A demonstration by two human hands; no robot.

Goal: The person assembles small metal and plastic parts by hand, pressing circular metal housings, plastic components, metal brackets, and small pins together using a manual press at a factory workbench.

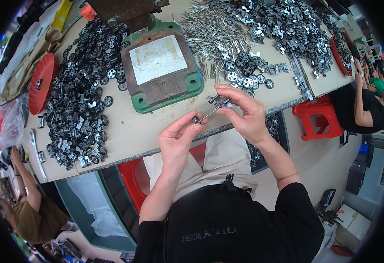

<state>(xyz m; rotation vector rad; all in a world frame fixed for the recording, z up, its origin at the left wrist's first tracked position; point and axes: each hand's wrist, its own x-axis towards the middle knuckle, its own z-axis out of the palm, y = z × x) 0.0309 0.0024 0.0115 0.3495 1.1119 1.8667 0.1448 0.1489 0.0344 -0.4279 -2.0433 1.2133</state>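
Note:
Above the table's front edge, my left hand (177, 138) pinches a small black wheel (196, 119) between thumb and fingertips. A thin metal rod (209, 115) runs from this wheel toward a small dark bracket-like part (218, 101) with silvery faces. My right hand (248, 115) is closed on that part with thumb and forefinger. Whether the rod passes into the part is hidden by the fingers. Just beyond my hands lies a loose cluster of wheels (248, 82) with silver spokes, beside a heap of metal rods (218, 41).
A green press base (167, 98) with a pale plate (157, 59) stands ahead. Wheels and assembled parts (82, 96) are piled left, bracket parts (297, 30) far right. Red trays (42, 83), a wrench (37, 153) and a red stool (317, 118) surround me. Other people sit at both sides.

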